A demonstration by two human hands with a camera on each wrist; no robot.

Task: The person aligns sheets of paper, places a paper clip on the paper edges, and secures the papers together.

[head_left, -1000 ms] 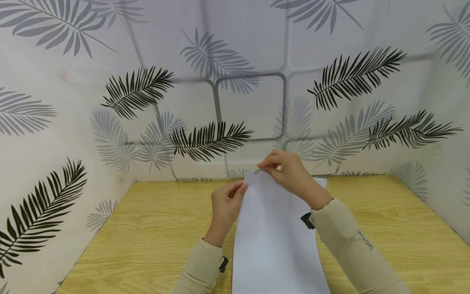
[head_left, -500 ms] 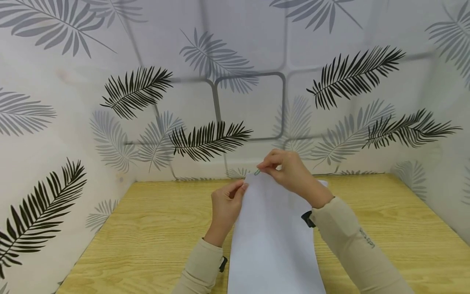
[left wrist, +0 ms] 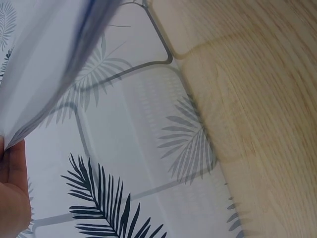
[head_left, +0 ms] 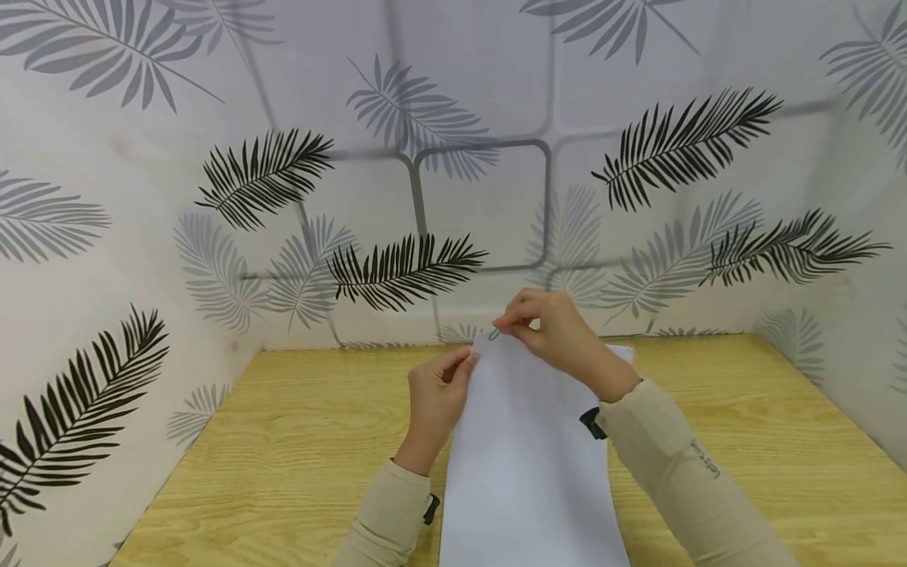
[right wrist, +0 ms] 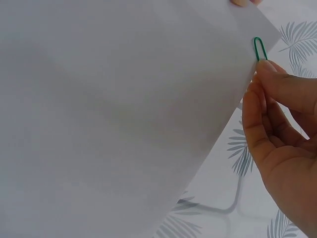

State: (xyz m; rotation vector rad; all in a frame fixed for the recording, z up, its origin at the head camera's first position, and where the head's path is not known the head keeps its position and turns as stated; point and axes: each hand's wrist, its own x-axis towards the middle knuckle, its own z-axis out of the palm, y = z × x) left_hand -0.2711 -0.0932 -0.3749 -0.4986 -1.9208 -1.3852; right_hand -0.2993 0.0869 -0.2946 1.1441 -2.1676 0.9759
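Observation:
A tall white stack of paper [head_left: 527, 457] is held up in the middle of the head view, its lower end running out of the frame. My left hand [head_left: 438, 390] pinches its upper left corner between thumb and fingers. In the left wrist view several sheet edges [left wrist: 74, 64] show layered together above that hand's fingers. At the top edge, close to the same corner, my right hand [head_left: 560, 335] pinches a green paper clip [right wrist: 260, 48]. The clip's rounded loop lies over the face of the paper; its other end is hidden behind the thumb.
A wood-grain table [head_left: 305, 457] stretches out on both sides of the paper. Behind it stands a pale wall [head_left: 482, 205] with a printed leaf pattern, which also covers the sides. Dark straps [head_left: 591, 424] sit at both wrists.
The green clip has slid slightly down and left over the paper's top edge along with my right fingertips. The lower paper has swung a little left; my left hand stays in place.

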